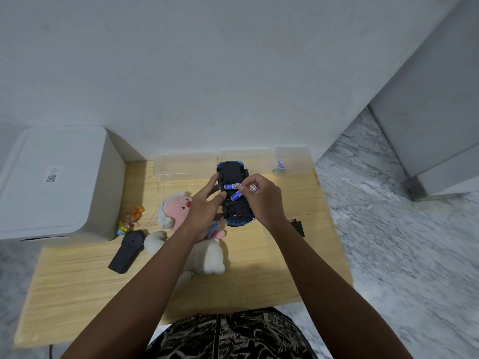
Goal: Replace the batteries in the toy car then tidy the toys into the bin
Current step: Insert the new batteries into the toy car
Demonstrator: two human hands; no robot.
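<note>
Right hand (261, 198) pinches blue battery (236, 195) over upturned toy car (234, 193); left hand (204, 206) grips car's 9 o'clock side. Car sits on wooden table (77, 275), clear bins (185, 164) at 12 o'clock, plush (178, 211) at 8.

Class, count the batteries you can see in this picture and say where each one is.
3: one battery lying in the toy car, a second tilted just below it, a third in the right hand. Others may be hidden.
</note>
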